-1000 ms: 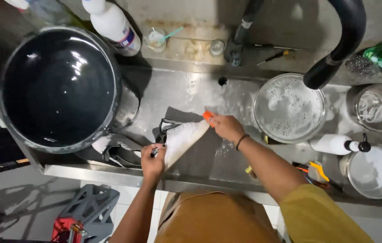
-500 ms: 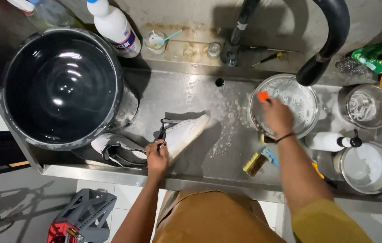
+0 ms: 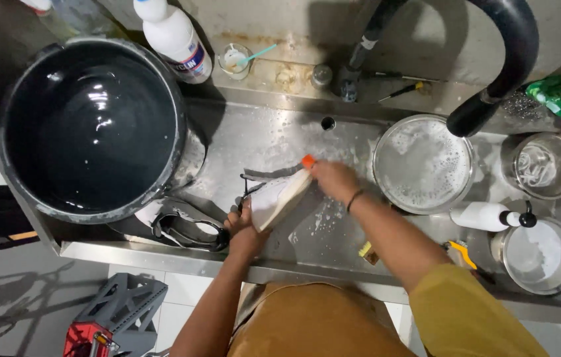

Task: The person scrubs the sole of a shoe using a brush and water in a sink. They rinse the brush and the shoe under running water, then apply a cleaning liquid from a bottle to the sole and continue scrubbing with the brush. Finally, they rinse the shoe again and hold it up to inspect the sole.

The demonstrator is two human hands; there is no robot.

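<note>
A white shoe (image 3: 274,198) lies sole-up in the steel sink (image 3: 274,142), toe pointing to the far right. My left hand (image 3: 244,231) grips its heel end near the sink's front edge. My right hand (image 3: 333,180) is closed on a brush with an orange tip (image 3: 307,160) and presses it against the toe end of the sole. Soap foam is spread on the sink floor beside the shoe.
A large black bucket of water (image 3: 89,125) fills the left. A second shoe (image 3: 185,228) lies at the front left. A foamy steel bowl (image 3: 422,162) sits right, with two more bowls (image 3: 541,165), a lying white bottle (image 3: 488,216) and a black hose (image 3: 505,59).
My right hand went from the shoe to the foamy bowl half a second ago and has come back to the shoe's toe with the brush. The left hand stayed on the heel.
</note>
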